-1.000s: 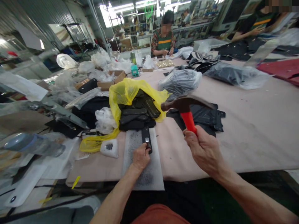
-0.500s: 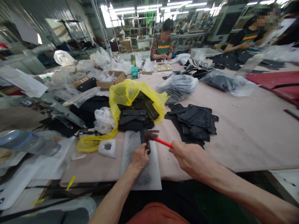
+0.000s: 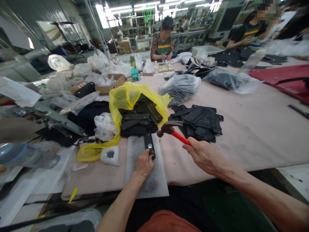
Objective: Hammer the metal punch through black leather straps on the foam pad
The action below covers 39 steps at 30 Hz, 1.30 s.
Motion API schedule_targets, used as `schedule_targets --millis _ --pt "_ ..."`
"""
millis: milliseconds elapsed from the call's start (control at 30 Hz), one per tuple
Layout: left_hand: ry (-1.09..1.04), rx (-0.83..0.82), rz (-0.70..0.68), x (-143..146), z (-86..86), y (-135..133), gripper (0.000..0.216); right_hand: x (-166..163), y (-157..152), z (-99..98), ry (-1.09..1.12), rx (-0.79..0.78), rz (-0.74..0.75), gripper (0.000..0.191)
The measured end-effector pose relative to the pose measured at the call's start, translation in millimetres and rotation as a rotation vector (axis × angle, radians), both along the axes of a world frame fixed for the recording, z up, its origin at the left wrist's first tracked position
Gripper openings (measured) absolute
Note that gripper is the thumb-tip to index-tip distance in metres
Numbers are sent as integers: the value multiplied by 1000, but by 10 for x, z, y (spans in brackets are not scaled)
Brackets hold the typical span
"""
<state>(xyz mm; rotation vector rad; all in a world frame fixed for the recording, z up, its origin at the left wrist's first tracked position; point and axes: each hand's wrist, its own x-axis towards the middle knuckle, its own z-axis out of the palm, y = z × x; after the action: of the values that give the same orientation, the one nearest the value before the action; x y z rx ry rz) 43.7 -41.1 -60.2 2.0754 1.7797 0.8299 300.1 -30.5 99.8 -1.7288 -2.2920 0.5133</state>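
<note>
My right hand (image 3: 205, 155) is wrapped round the red handle of a claw hammer (image 3: 167, 128), whose dark head is raised above the board's right edge. My left hand (image 3: 144, 163) is closed on a short, dark metal punch (image 3: 150, 148) with a shiny top; its lower end is hard to make out. The punch stands over a narrow black strip (image 3: 147, 138), which lies on a speckled white board (image 3: 135, 154). Just beyond the board, several black pieces (image 3: 135, 124) spill from a yellow plastic bag (image 3: 125, 95).
A pile of flat black pieces (image 3: 200, 120) lies to the right of the bag. Left of the board sits a small white holder (image 3: 110, 156) with dark bits in it. A large clear bottle (image 3: 29, 154) stands farther left. Across the table a co-worker (image 3: 164, 42) sits.
The hammer head has come up and right, away from the punch top, which now shows. My left hand keeps its place on the board. The whole view has shifted slightly.
</note>
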Motion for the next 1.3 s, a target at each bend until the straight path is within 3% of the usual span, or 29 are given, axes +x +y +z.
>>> schedule_targets --millis 167,233,300,400,500,567,700,867,1067,1167,1300 --pt "-13 -2 1 2 3 5 16 225 166 -832 85 -241 -227 31" --pt "-17 -13 -4 -4 -1 12 17 181 163 -1109 -6 -153 -250 26" --pt "-18 -25 -9 -14 -9 19 18 28 125 -1238 -60 47 -212 34" --pt "-21 -41 -10 -24 -15 29 21 -356 75 -1225 33 213 -61 49" --pt "-33 -74 -14 -22 -3 31 22 -754 64 -1218 182 107 98 49" --pt "-66 -96 -12 -21 14 35 24 -932 49 -1290 222 15 118 51" --pt "-252 -141 46 -69 70 90 23 -1042 0 -1451 250 -53 79 55" --pt "-447 -176 192 -226 143 184 24 -1017 6 -1437 256 -65 67 54" --pt "-418 -116 85 -276 78 128 23 -985 68 -1406 302 -46 57 50" --pt "-436 -104 92 -268 50 104 24 -1067 216 -1382 285 24 -92 46" --pt "-436 -39 190 -298 39 68 25 -1358 468 -1337 146 2 -298 73"
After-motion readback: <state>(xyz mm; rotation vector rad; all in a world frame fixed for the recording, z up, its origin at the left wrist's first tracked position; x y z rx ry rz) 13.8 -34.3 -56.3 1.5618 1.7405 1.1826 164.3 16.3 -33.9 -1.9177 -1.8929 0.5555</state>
